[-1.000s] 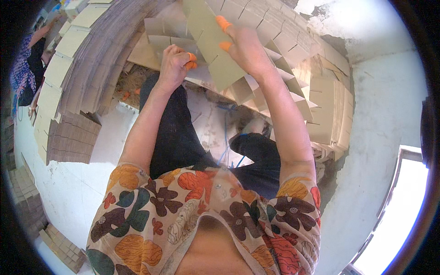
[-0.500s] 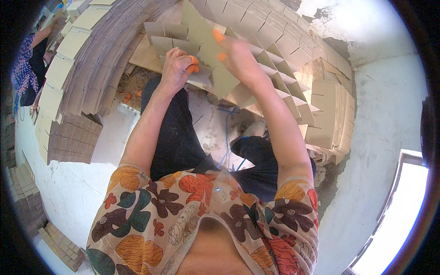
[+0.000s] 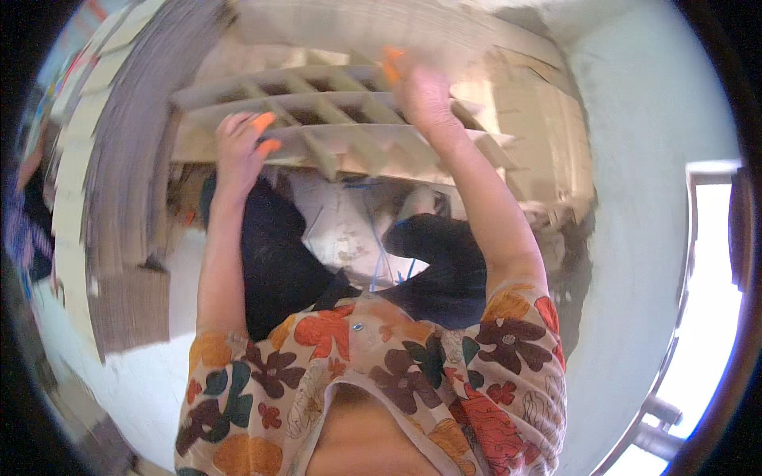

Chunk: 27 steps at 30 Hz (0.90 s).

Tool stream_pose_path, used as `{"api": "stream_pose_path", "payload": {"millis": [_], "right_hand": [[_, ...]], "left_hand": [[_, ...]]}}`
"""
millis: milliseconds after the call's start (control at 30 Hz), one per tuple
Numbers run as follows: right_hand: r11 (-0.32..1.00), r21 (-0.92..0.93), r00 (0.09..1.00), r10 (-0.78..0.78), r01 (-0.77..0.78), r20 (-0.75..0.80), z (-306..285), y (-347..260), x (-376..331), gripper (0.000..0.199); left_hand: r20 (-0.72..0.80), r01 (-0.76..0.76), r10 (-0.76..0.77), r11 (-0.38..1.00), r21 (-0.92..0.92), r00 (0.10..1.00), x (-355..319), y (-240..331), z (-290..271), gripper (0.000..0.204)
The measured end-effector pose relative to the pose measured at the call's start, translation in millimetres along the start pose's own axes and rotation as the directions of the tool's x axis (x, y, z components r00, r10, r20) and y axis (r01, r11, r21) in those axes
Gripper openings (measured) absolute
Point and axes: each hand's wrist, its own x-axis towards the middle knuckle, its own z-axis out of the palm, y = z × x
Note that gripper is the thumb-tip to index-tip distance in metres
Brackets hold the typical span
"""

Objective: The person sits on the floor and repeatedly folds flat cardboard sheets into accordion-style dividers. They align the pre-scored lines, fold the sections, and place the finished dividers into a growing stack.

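Observation:
A grey-tan cardboard divider grid (image 3: 321, 107) of crossing slotted strips lies in front of me, spread wide with several open cells. My left hand (image 3: 236, 155) is at its near left edge, orange covers on thumb and index finger. Those two tips are apart with a gap between them; the other fingers are curled. My right hand (image 3: 422, 94) is over the grid's right part, also with orange-covered fingertips. Its fingers are smeared by motion, so whether they grip a strip cannot be made out.
Tall stacks of slotted cardboard sheets (image 3: 131, 159) stand at my left. More cardboard (image 3: 548, 131) is piled on the right, beside a pale wall (image 3: 659, 119). Blue cord (image 3: 379, 258) lies on the floor between my legs. Another person (image 3: 28, 230) is blurred at the far left.
The hands have moved apart, the left one leftward and nearer me. The large upright sheet between them no longer stands out. The grid now lies more level across, and the view has shifted.

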Motion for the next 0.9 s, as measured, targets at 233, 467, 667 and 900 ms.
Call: {"api": "stream_pose_path", "payload": {"millis": [233,467,667,900], "right_hand": [[0.538,-0.686,0.842,0.497,-0.49,-0.211,-78.9,233.5,-124.6,0.05],[0.472,-0.673,0.696,0.712,-0.57,-0.091,-105.2,281.5,-178.8,0.056],[0.445,-0.521,0.6,0.782,-0.729,-0.172,-125.3,280.6,-168.2,0.036],[0.732,-0.323,0.751,0.378,-0.6,-0.541,-147.0,233.2,-122.2,0.034]], "left_hand": [[-0.101,0.18,-0.182,0.983,-0.032,0.978,2.0,19.4,-9.4,0.06],[-0.1,0.187,-0.181,0.98,0.059,0.978,0.3,16.7,-7.2,0.058],[-0.109,0.237,-0.231,0.971,0.044,0.967,-2.8,16.7,-19.5,0.049],[-0.175,0.311,-0.279,0.931,0.193,0.944,-21.3,-7.3,-34.3,0.051]]}}
